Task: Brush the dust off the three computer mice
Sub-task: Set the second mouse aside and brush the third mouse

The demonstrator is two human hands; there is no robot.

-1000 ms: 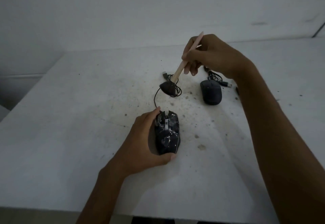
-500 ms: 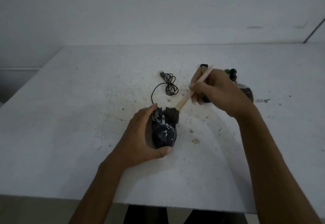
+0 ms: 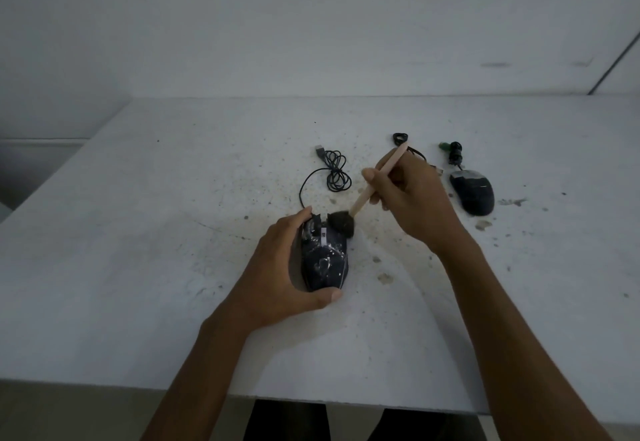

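Observation:
A dark gaming mouse [image 3: 323, 260] flecked with pale dust lies in the middle of the white table [image 3: 138, 267]. My left hand [image 3: 277, 277] grips it from the left, thumb curled round its near end. My right hand [image 3: 412, 198] pinches the wooden handle of a brush [image 3: 372, 187]; its dark bristle head [image 3: 341, 224] touches the mouse's front right corner. A second dark mouse [image 3: 472, 191] with a grey top lies to the right. My right hand hides any third mouse; only a bit of cable [image 3: 400, 137] shows behind it.
The held mouse's cable [image 3: 334, 170] lies coiled behind it with a USB plug. A green plug [image 3: 450, 147] and cord sit behind the right mouse. Dust specks and stains spread over the table's middle. The table's near edge runs below my forearms; a wall stands behind.
My right hand has brought the brush down from above the coiled cable onto the front of the held mouse. The view has tilted, showing the right mouse. My left hand keeps its grip.

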